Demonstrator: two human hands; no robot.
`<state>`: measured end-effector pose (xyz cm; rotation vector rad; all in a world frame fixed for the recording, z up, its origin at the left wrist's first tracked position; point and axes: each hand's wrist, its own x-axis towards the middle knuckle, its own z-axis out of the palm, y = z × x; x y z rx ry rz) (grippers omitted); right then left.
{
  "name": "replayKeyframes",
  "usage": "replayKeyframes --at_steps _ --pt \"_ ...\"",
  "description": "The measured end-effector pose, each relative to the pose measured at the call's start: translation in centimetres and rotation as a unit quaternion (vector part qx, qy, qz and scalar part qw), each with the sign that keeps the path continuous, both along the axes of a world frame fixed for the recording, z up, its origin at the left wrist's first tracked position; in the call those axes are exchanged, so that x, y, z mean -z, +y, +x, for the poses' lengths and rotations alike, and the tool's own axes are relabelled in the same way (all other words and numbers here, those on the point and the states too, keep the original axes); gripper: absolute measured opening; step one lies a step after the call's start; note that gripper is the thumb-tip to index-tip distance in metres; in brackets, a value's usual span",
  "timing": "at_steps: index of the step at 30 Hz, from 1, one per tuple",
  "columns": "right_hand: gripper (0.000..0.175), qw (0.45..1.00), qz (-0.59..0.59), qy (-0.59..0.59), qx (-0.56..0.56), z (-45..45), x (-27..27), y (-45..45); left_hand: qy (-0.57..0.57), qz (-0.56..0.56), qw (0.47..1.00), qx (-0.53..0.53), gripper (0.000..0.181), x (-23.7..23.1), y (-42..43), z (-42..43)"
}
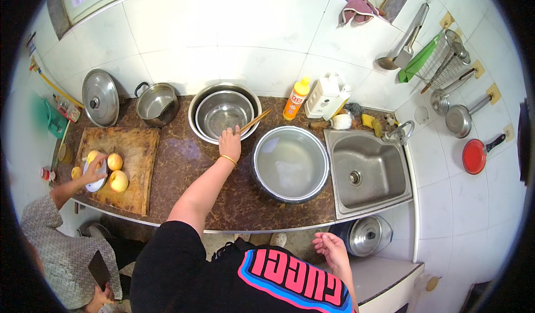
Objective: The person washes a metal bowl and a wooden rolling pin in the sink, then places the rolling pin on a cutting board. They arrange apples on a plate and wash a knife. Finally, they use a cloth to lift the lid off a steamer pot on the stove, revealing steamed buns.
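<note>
My left hand (230, 142) reaches over the near rim of a stainless steel bowl (225, 114), which stands inside a larger metal basin (193, 125). Wooden chopsticks (256, 120) slant up and right from its fingers across the basin's rim; whether the fingers grip them or just touch them, I cannot tell. A large metal pot (292, 164) of cloudy liquid stands to the right of this hand. My right hand (331, 248) is off the counter's front edge, above the floor, with fingers loosely curled and nothing visible in it.
At the left, a co-worker's hand (95, 168) touches a fruit on a plate (97, 184) on the wooden cutting board (144, 162); their other hand (102, 295) holds a cleaver (99, 270). A sink (372, 175) lies right; bottles (296, 99) stand behind the pot.
</note>
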<state>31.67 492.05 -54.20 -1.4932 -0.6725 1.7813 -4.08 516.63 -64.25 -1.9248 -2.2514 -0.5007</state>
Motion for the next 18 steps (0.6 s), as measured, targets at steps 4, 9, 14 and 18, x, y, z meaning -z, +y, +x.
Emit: replayKeyframes --at_steps 4,9,14,18 --pt "0.024 1.000 0.004 -0.021 -0.011 -0.1 -0.6 2.0 -0.115 0.056 0.991 0.044 0.037 -0.6 0.1 0.0" --pt "0.023 0.996 0.062 -0.045 -0.043 -0.8 -1.2 4.8 -0.466 0.097 0.850 0.224 0.036 -10.1 -6.3 4.6" --pt "0.022 0.983 0.165 -0.064 -0.048 -1.2 -3.7 8.6 -0.602 -0.064 0.754 0.256 0.038 -14.3 -10.6 8.1" --pt "0.021 0.969 0.232 -0.054 -0.066 -2.0 -5.7 11.3 -0.644 -0.093 0.725 0.226 0.038 -13.5 -10.8 8.7"
